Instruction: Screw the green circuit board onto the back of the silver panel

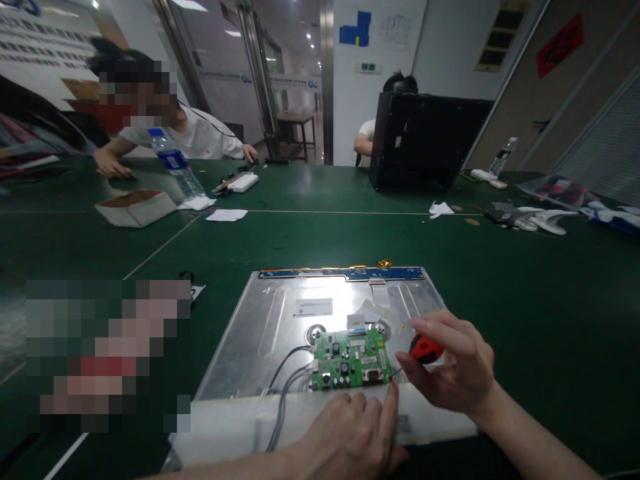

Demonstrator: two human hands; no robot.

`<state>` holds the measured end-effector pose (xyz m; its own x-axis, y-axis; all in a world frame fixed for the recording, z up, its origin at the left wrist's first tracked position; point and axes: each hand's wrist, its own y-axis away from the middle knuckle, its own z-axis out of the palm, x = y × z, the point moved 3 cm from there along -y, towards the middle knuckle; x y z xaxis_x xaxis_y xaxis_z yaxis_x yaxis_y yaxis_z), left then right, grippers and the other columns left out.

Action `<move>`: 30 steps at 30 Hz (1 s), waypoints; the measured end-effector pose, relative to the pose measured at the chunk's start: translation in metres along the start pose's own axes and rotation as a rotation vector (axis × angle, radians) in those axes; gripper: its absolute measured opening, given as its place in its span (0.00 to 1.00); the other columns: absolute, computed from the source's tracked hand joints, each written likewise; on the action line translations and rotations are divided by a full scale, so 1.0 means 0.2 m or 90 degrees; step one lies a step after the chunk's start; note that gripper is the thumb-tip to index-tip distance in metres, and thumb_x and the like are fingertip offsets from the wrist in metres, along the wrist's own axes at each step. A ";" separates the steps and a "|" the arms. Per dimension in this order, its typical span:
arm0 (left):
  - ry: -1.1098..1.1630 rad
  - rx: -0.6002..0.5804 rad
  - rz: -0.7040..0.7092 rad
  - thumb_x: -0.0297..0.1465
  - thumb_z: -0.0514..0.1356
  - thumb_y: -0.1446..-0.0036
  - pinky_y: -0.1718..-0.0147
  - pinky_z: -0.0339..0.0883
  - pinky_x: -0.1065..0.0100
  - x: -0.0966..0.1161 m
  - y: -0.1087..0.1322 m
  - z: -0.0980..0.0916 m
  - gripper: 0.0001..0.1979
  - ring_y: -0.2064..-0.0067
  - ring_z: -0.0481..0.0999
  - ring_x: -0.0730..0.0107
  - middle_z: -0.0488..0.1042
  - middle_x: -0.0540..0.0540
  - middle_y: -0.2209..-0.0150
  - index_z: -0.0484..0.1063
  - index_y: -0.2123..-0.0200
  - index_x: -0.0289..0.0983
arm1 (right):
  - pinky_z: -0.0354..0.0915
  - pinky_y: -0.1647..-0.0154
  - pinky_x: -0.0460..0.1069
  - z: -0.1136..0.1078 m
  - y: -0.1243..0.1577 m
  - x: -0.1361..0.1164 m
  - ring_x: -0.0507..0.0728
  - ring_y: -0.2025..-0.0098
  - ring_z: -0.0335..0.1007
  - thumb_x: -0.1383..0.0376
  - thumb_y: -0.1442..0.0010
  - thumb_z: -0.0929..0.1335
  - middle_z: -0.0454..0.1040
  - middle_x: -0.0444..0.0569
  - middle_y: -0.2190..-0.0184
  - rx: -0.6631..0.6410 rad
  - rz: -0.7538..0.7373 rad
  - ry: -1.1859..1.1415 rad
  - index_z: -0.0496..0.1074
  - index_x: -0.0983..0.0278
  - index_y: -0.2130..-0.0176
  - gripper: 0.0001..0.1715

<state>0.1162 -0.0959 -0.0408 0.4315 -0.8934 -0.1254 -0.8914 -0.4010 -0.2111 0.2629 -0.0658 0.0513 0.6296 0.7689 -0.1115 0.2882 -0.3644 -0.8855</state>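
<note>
A green circuit board (350, 358) lies on the silver metal back of a flat display panel (270, 313). My right hand (457, 360) grips a red and black screwdriver (426, 348) between thumb and fingers, its thin shaft slanting down to the board's lower right corner. Close to that tip, the index finger of my left hand (353, 427) stretches out and touches the corner area, its other fingers bent over the panel's white lower strip (430, 407). No object shows in my left hand. Dark and grey cables (283, 400) run from the board's left side.
On the green table (300, 237) stand an open cardboard box (135, 208), a water bottle (175, 163) and a large black casing (425, 140). A person in white (205, 133) sits across at left; another is partly hidden behind the casing. Gloves (545, 219) lie at right.
</note>
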 end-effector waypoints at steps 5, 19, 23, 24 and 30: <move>-0.002 0.012 0.000 0.43 0.57 0.39 0.81 0.67 0.64 0.00 0.00 -0.01 0.32 0.76 0.75 0.62 0.76 0.43 0.70 0.60 0.44 0.20 | 0.65 0.78 0.48 0.00 0.00 0.00 0.53 0.73 0.69 0.70 0.42 0.63 0.72 0.46 0.71 -0.009 0.006 -0.051 0.62 0.68 0.45 0.24; -0.001 -0.011 0.001 0.44 0.56 0.38 0.78 0.67 0.65 0.01 0.00 0.00 0.31 0.73 0.76 0.61 0.76 0.43 0.70 0.60 0.44 0.21 | 0.63 0.80 0.46 0.00 0.00 0.00 0.51 0.76 0.66 0.71 0.42 0.67 0.69 0.41 0.75 0.012 -0.005 -0.011 0.62 0.67 0.49 0.21; -0.001 -0.016 -0.003 0.44 0.56 0.38 0.78 0.67 0.65 0.00 0.00 0.00 0.32 0.73 0.76 0.61 0.76 0.42 0.70 0.59 0.43 0.21 | 0.61 0.82 0.46 -0.01 -0.01 0.00 0.51 0.78 0.65 0.68 0.40 0.68 0.66 0.39 0.78 0.005 0.002 0.008 0.63 0.65 0.51 0.18; -0.001 -0.015 -0.003 0.44 0.56 0.38 0.78 0.67 0.65 0.00 0.00 0.01 0.32 0.73 0.76 0.61 0.76 0.42 0.70 0.59 0.43 0.21 | 0.61 0.82 0.46 -0.01 -0.01 0.00 0.52 0.78 0.65 0.67 0.40 0.68 0.67 0.39 0.78 0.004 0.002 0.006 0.63 0.65 0.51 0.18; 0.001 -0.021 -0.001 0.42 0.53 0.36 0.77 0.67 0.65 0.01 0.00 0.01 0.31 0.74 0.75 0.62 0.76 0.41 0.69 0.57 0.41 0.20 | 0.69 0.75 0.49 0.00 0.00 0.00 0.54 0.70 0.72 0.69 0.42 0.62 0.73 0.50 0.67 -0.013 0.009 -0.081 0.62 0.70 0.44 0.25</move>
<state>0.1168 -0.0968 -0.0420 0.4322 -0.8933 -0.1232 -0.8951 -0.4085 -0.1786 0.2640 -0.0658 0.0511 0.5370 0.8237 -0.1823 0.2950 -0.3858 -0.8742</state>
